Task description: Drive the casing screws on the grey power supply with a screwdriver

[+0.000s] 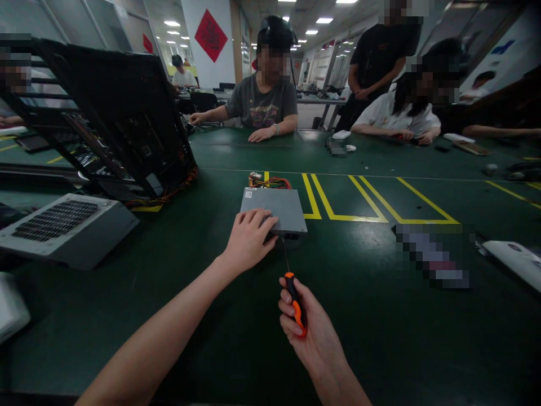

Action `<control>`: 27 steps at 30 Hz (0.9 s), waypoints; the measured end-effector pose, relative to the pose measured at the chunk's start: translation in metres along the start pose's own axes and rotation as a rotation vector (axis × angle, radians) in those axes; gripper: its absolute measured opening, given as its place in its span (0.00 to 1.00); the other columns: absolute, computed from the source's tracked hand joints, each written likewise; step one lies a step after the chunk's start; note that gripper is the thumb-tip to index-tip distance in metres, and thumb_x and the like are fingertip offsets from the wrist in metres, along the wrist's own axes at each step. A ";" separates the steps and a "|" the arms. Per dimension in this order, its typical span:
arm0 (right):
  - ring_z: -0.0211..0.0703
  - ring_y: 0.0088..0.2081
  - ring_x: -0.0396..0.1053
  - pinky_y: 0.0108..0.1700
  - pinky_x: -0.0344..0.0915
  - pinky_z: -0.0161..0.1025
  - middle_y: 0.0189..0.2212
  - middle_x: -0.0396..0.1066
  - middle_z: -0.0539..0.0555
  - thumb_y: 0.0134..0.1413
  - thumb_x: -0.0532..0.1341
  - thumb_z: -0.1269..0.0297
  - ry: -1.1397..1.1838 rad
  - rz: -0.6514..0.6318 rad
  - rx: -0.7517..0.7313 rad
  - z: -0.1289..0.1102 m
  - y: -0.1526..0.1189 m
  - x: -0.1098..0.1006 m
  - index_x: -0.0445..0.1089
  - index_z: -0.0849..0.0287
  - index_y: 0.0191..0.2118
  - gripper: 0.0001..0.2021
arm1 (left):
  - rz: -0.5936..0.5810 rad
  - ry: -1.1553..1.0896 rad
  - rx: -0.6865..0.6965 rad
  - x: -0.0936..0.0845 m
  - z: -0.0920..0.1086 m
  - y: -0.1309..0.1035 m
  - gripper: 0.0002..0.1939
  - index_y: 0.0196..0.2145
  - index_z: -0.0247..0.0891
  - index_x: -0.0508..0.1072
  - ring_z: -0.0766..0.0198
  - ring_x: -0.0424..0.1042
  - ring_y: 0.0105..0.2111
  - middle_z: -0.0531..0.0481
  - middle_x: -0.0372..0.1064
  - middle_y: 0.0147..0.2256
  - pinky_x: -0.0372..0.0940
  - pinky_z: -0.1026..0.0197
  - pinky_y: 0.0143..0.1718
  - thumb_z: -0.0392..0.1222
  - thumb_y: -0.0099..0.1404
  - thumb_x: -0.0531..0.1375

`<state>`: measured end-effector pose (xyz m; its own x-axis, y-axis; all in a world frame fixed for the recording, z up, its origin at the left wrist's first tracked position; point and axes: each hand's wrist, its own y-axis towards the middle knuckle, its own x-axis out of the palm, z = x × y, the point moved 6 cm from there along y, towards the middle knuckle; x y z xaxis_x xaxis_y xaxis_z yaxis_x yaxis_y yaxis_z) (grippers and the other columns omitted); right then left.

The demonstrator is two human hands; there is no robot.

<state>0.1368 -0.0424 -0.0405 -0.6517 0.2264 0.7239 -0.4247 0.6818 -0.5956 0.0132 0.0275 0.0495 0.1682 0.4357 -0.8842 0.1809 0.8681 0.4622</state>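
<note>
With the left hand (252, 234) open over the near left part of a grey metal box (283, 204), fingers lying across its top and thumb down by the near edge. Wrapping the right hand (311, 322) around the handle of a screwdriver (296, 304), fingers closed, shaft pointing up and away toward that near edge. Perhaps touching the box with the tip, though too fine and dark there to be sure.

Under everything, a long green table (359, 338), marked with yellow lines (357, 219) beyond the box and to its right. Across it, sitting behind the far edge, a person in a grey shirt (266, 101); farther right, a standing person in black (382, 56) and a person in white (395, 118) leaning over the tabletop. At left, a big black computer case (127, 124), tilted and open-framed. In front of that case, a second metal box (71, 225) with a grille on top. Between the hands and the far edge, lying flat in the middle, the first box, with a bundle of coloured wires (276, 182) at its far side and a small white label (248, 194) near its far left corner.
</note>
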 end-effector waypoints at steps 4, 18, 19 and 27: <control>0.25 0.15 0.51 0.11 0.45 0.21 0.19 0.59 0.48 0.50 0.57 0.65 0.020 -0.008 -0.006 0.000 -0.001 0.001 0.68 0.66 0.34 0.08 | -0.013 0.002 0.005 0.000 0.000 0.000 0.18 0.48 0.41 0.62 0.54 0.56 0.50 0.45 0.60 0.49 0.54 0.50 0.47 0.42 0.59 0.54; 0.27 0.19 0.56 0.12 0.46 0.22 0.22 0.62 0.48 0.39 0.63 0.72 -0.144 0.007 -0.190 -0.010 -0.007 0.005 0.65 0.63 0.29 0.08 | -0.012 0.018 -0.004 -0.002 0.002 0.000 0.17 0.47 0.41 0.63 0.53 0.57 0.50 0.46 0.60 0.49 0.54 0.51 0.46 0.42 0.59 0.55; 0.28 0.20 0.57 0.13 0.47 0.22 0.22 0.62 0.48 0.39 0.63 0.71 -0.151 0.015 -0.194 -0.010 -0.007 0.005 0.66 0.63 0.29 0.08 | -0.013 0.016 -0.003 -0.002 0.002 -0.001 0.17 0.47 0.41 0.63 0.53 0.57 0.50 0.46 0.60 0.49 0.54 0.51 0.46 0.42 0.59 0.55; 0.39 0.36 0.67 0.35 0.67 0.36 0.39 0.65 0.51 0.41 0.61 0.74 -0.570 0.088 -0.524 -0.028 -0.027 -0.004 0.62 0.54 0.43 0.20 | -0.015 0.019 -0.003 -0.001 0.001 -0.001 0.17 0.47 0.42 0.62 0.53 0.56 0.50 0.46 0.60 0.50 0.53 0.50 0.47 0.42 0.59 0.54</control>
<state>0.1682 -0.0422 -0.0183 -0.9519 -0.0012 0.3063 -0.0969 0.9498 -0.2974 0.0142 0.0261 0.0504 0.1474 0.4270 -0.8922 0.1807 0.8752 0.4487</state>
